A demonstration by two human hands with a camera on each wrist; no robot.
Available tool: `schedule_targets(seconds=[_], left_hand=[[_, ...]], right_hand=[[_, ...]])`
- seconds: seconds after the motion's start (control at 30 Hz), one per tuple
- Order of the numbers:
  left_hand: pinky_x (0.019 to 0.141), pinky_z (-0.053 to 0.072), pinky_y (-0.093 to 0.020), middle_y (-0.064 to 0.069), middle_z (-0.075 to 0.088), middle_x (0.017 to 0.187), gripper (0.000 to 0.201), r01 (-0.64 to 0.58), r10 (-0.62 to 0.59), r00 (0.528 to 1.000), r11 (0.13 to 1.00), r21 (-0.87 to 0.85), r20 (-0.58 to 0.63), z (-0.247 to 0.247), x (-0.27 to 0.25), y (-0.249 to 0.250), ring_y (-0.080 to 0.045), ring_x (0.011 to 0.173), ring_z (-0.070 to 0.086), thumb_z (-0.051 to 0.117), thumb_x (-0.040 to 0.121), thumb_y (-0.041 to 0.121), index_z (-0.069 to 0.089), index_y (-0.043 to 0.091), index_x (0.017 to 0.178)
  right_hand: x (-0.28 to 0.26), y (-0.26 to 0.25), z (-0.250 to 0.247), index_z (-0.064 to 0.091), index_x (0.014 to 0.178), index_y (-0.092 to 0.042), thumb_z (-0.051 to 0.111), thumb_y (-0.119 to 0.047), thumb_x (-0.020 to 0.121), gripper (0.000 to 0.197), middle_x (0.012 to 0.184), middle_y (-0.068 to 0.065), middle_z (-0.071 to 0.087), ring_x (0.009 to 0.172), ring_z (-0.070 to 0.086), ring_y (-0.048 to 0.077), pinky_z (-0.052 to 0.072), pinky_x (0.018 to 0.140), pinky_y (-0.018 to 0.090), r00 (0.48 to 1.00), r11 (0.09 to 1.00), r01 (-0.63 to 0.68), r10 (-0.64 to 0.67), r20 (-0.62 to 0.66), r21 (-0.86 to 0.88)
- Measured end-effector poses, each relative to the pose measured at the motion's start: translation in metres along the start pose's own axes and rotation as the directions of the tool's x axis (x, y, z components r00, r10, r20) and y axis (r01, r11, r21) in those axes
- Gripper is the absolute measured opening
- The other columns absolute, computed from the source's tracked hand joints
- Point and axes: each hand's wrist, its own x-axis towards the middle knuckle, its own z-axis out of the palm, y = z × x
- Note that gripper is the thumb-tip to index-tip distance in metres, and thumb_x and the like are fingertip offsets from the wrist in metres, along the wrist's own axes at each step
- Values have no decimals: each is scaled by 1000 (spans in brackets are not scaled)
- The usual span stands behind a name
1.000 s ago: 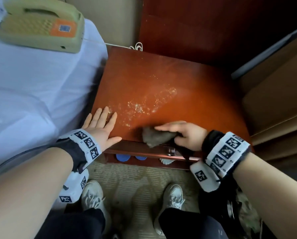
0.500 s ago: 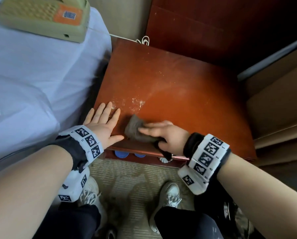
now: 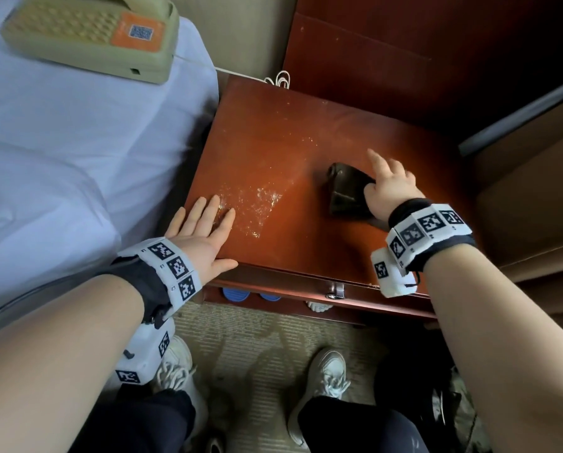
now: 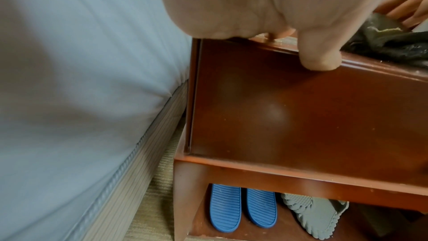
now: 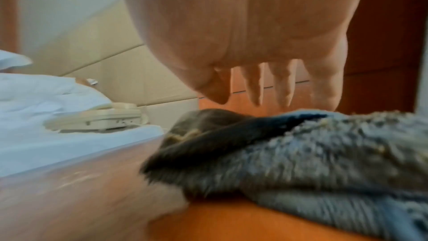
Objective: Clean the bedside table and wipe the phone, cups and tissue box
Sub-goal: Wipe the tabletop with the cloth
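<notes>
The reddish-brown bedside table [image 3: 306, 125] has a wet, speckled patch [image 3: 257, 201] near its front left. My left hand [image 3: 205, 230] lies flat on the front left corner, its thumb [image 4: 319, 56] over the front edge. A dark grey cloth [image 3: 345, 191] lies right of the middle of the top. My right hand [image 3: 387, 181] presses on it, fingers [image 5: 284, 83] straight and reaching past the cloth [image 5: 301, 149]. The beige phone [image 3: 87, 31] sits on the bed at the far left. No cups or tissue box are in view.
The bed with its white sheet [image 3: 61, 142] stands against the table's left side. A dark wood panel [image 3: 404, 60] rises behind the table. The open shelf below holds blue slippers [image 4: 224, 208] and a grey one [image 4: 312, 213]. A metal latch [image 3: 335, 291] sits on the drawer front.
My right hand has slid the cloth from the front edge beside my left hand to the right and farther back. The left hand has stayed in place.
</notes>
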Motion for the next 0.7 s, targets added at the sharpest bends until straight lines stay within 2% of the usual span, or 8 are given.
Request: schedule_targets(seconds=[0.1, 0.17, 0.33, 0.47, 0.53, 0.6, 0.67, 0.7], left_hand=[[117, -12, -39, -7, -36, 150, 78, -1, 1, 1000, 1000, -10, 0, 0, 0, 1, -21, 140, -30, 27, 94, 56, -24, 24, 145], [117, -12, -39, -7, -36, 150, 78, -3, 3, 1000, 1000, -11, -7, 0, -1, 1, -21, 140, -29, 27, 94, 56, -23, 24, 145], [117, -12, -38, -5, -34, 151, 81, 5, -6, 999, 999, -43, -31, 1, -2, 1, -20, 141, -28, 30, 93, 56, -22, 22, 145], [116, -12, -33, -5, -33, 151, 93, 3, -14, 998, 985, -173, -63, 0, -2, -1, -17, 142, -25, 42, 90, 54, -24, 18, 145], [117, -10, -32, -7, -36, 150, 101, 19, -42, 997, 955, -296, -70, -2, -3, -5, -19, 142, -25, 52, 87, 50, -25, 18, 144], [118, -6, -33, -5, -37, 149, 106, 43, -74, 995, 912, -407, -60, -3, -4, -10, -21, 142, -24, 59, 85, 45, -25, 17, 144], [117, -5, -32, -4, -36, 150, 107, 41, -73, 996, 897, -441, -56, -3, -4, -14, -20, 143, -23, 60, 85, 43, -24, 15, 144], [117, -5, -31, -3, -34, 150, 107, 33, -68, 996, 894, -446, -63, -2, -3, -16, -19, 143, -23, 60, 84, 43, -24, 14, 144]], right_hand=[[-10, 0, 15, 1, 147, -37, 34, -45, 96, 62, 157, 1, 7, 142, 10, 33, 14, 114, 44, 988, 986, 91, -72, 138, -137], [-7, 4, 25, -4, 145, -41, 35, -49, 95, 65, 157, -3, 3, 142, 9, 33, 16, 114, 48, 978, 969, 96, -49, 201, -228], [19, -20, 28, 4, 146, -40, 37, -41, 96, 59, 150, 5, 12, 134, 18, 31, 25, 109, 46, 993, 980, -29, 50, 102, -196], [-1, -66, 36, 6, 146, -39, 44, -24, 95, 65, 143, 6, 16, 128, 25, 29, 35, 102, 43, 964, 953, 212, -168, 206, -216], [-29, -72, 45, 4, 145, -41, 43, -15, 94, 69, 143, 2, 15, 127, 25, 28, 35, 104, 39, 879, 853, 454, -383, 284, -257], [-51, -60, 46, 9, 145, -43, 41, -15, 94, 66, 144, -2, 15, 127, 25, 24, 30, 105, 31, 727, 720, 665, -562, 395, -199], [-60, -47, 32, 20, 142, -45, 42, -14, 95, 61, 142, -3, 23, 125, 31, 18, 27, 102, 22, 620, 713, 701, -597, 508, -18], [-58, -43, 24, 25, 141, -44, 44, -11, 94, 61, 141, -4, 28, 125, 33, 16, 26, 100, 18, 611, 739, 672, -593, 523, 53]])
